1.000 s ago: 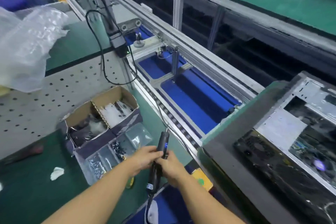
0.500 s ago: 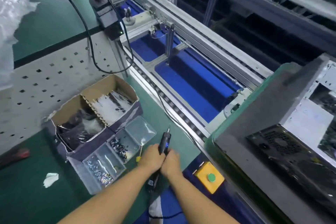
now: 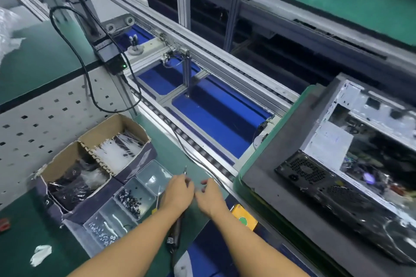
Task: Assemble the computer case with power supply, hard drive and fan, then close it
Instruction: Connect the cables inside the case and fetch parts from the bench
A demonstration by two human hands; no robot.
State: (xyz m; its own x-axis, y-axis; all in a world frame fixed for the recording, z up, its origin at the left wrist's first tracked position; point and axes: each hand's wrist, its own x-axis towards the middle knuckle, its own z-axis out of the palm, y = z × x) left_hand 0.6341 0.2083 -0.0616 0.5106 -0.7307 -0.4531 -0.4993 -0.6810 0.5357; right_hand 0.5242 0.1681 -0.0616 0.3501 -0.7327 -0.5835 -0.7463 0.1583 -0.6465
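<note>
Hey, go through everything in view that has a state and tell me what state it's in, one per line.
computer case, side panel off, interior exposed
power supply, seated in the case's near corner
electric screwdriver, gripped, bit pointing away
left hand, holds the screwdriver
right hand, relaxed, holds nothing
cardboard box, flaps open
screw tray, uncovered, screws in two compartments
controller light, lit green

Left hand (image 3: 177, 193) grips the screwdriver (image 3: 174, 235), right hand (image 3: 210, 198) relaxed beside it
</note>
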